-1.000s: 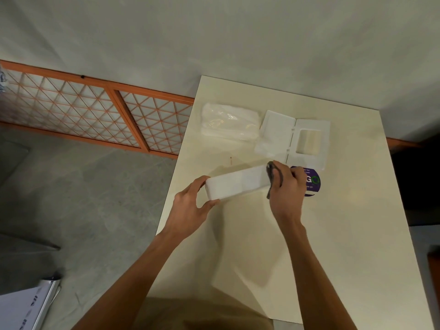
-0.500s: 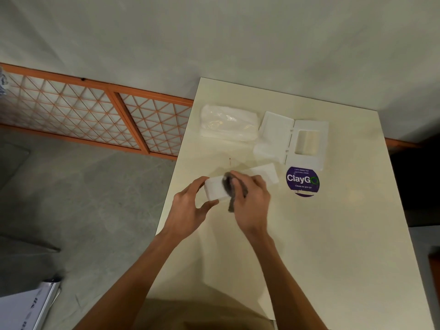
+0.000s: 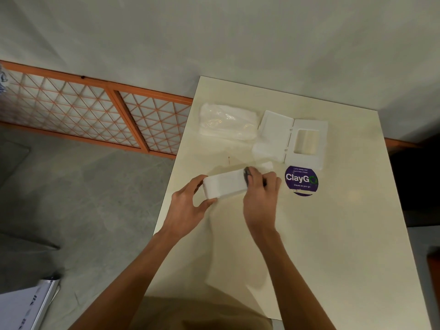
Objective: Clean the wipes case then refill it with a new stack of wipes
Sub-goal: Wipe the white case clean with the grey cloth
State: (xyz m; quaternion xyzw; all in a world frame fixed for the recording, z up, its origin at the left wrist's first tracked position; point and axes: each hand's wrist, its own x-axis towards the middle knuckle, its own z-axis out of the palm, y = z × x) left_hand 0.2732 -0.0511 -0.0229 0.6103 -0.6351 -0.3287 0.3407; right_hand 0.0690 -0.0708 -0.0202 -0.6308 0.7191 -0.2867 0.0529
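Two hands on a smooth cream worktop point(image 3: 333, 246). Left hand point(image 3: 188, 208): fingers clamped on the left end of the white, rounded plastic wipes case point(image 3: 225, 185), mid-worktop. Right hand point(image 3: 260, 196): fingers closed over a dark grey cloth point(image 3: 246, 175), mostly hidden, pressed on the case. Far: crinkled clear-wrapped wipes stack point(image 3: 228, 121); flat hinged white lid point(image 3: 292, 138); round purple sticker point(image 3: 301, 180).

Your right hand point(image 3: 260, 194), pressing the dark cloth point(image 3: 247, 177) on the white case point(image 3: 225, 185), has moved back rightward from the left portion to the case's right half.
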